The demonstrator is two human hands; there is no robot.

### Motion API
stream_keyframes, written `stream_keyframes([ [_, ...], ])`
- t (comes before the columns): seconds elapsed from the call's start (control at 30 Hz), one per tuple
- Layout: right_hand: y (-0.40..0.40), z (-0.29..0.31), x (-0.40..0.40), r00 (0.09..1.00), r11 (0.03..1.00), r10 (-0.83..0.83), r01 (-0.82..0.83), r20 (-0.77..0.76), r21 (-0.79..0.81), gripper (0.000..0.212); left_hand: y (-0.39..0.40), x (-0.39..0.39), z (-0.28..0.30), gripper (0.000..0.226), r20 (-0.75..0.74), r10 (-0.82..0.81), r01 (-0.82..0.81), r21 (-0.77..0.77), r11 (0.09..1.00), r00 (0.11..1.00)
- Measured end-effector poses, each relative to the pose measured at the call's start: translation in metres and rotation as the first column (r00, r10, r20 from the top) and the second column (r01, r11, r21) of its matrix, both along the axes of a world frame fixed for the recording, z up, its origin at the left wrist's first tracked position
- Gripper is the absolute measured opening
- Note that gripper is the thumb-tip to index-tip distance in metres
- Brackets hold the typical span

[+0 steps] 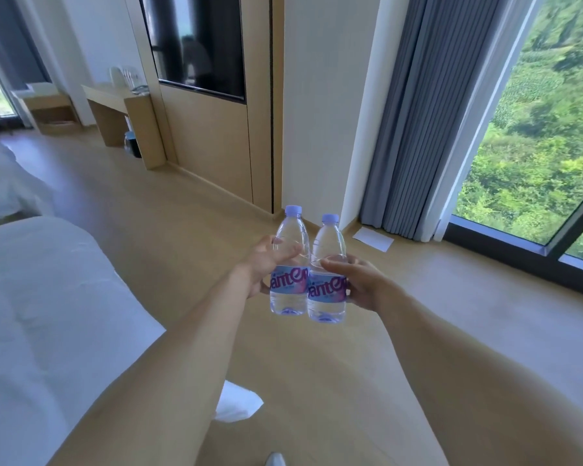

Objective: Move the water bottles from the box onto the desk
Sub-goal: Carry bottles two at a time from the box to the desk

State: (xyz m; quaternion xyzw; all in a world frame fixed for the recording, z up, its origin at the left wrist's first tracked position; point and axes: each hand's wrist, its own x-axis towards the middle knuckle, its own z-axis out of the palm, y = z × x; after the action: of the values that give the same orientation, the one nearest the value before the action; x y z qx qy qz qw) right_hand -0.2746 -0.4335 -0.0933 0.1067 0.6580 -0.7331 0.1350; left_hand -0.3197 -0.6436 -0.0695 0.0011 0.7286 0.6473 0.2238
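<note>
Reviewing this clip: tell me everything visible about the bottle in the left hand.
The left bottle is clear plastic with a pale lilac screw cap, still on, and a purple-pink label with white lettering round its lower body. It looks full of water. It is held upright in mid-air above the wooden floor, the left hand gripping it round the middle, thumb across its front. Its right side meets or nearly meets the matching right bottle.
</note>
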Motion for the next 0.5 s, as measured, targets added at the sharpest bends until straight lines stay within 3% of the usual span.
stream_keyframes([
  [0.1, 0.0, 0.004, -0.06, 1.0, 1.0, 0.007, -0.007, 0.013, 0.021, 0.071, 0.0, -0.061, -0.002, 0.07, 0.009, 0.007, -0.007, -0.009, 1.0, 1.0],
  [0.33, -0.018, 0.022, -0.19, 0.997, 0.995, 0.076, -0.076, 0.003, 0.062, 0.061, -0.019, -0.182, 0.003, 0.075, 0.034, 0.065, -0.064, -0.029, 0.998, 0.997],
  [0.5, -0.04, 0.024, -0.268, 0.989, 0.987, 0.15, -0.15, 0.018, 0.057, 0.048, -0.046, -0.243, 0.007, 0.067, 0.044, 0.101, -0.099, -0.048, 0.994, 0.994],
])
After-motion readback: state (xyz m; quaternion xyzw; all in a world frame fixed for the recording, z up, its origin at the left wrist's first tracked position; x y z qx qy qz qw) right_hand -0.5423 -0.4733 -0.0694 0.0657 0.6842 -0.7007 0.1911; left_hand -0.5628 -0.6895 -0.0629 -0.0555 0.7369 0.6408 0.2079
